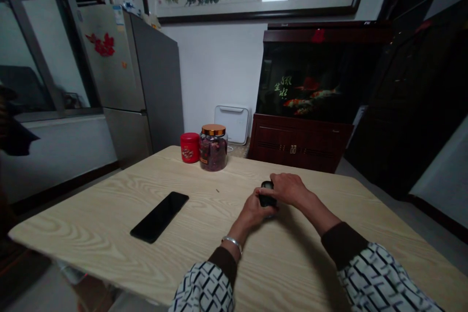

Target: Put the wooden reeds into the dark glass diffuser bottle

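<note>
A small dark, glossy object with a rounded top (pixel 268 195) is between my hands near the middle of the table; its kind is hard to make out. My left hand (pixel 255 210) curls around its near left side, with the thumb along the front. From the right, my right hand (pixel 290 188) reaches over it, fingers bent against its upper right side. Parts of the object are hidden behind my fingers. Left of my hands, a black smartphone (pixel 160 217) lies flat on the light wooden table (pixel 109 204).
At the far table edge stand a red canister (pixel 189 147) and a glass jar (pixel 214 151) with a copper-coloured lid. Beyond are a grey fridge (pixel 157 78), a white panel-like appliance (pixel 234 126) and a fish tank (pixel 310 78) on a dark red cabinet (pixel 300 141).
</note>
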A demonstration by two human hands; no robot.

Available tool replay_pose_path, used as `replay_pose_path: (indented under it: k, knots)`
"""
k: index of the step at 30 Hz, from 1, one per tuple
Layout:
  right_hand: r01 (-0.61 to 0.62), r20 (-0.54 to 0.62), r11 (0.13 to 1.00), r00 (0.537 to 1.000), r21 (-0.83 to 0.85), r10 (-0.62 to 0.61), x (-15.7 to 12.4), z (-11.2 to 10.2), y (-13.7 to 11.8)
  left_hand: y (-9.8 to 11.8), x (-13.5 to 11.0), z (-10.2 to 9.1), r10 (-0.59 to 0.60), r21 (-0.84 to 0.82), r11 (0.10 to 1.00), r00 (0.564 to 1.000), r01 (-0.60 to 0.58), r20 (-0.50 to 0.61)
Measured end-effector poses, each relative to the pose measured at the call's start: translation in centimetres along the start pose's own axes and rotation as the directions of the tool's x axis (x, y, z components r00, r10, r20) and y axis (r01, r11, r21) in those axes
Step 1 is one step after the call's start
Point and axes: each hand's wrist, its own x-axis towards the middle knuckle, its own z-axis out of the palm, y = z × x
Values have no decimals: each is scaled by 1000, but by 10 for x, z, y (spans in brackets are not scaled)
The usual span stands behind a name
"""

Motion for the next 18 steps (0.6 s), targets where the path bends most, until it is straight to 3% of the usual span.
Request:
replay_pose_path:
  k: [2, 4, 6, 8, 9, 11, 13, 15, 16, 18]
  knots:
    - [-7, 48, 998, 999, -55, 9, 7, -6, -1, -5, 2, 3, 29, 142, 990, 999, -23, -45]
    - [60, 117, 998, 991, 0, -59, 11, -12, 5, -4, 2, 1, 57, 252, 967, 997, -40, -59]
    - [223, 192, 958, 947, 180, -257, 14, -17, 15, -2, 2, -3, 71, 301, 952, 996, -54, -46]
    - [360, 178, 854, 876, 375, -448, 15, -21, 23, -1, 2, -6, 83, 321, 945, 996, -66, -38]
    - [385, 149, 819, 863, 425, -483, 15, -21, 26, -2, 2, -6, 87, 322, 944, 996, -71, -37]
    - [349, 112, 846, 898, 404, -425, 16, -20, 25, -5, 2, -7, 93, 309, 948, 995, -78, -34]
    - [231, 150, 938, 950, 258, -275, 16, -17, 19, -8, 3, -6, 92, 286, 955, 995, -80, -29]
    - [120, 198, 989, 971, 92, -136, 15, -13, 14, -9, 4, -6, 87, 290, 954, 995, -72, -38]
    - [115, 210, 992, 970, 57, -124, 15, -12, 13, -9, 3, -6, 80, 301, 952, 996, -65, -40]
    - [233, 204, 966, 946, 114, -252, 14, -11, 14, -6, 3, -8, 75, 322, 945, 997, -61, -31]
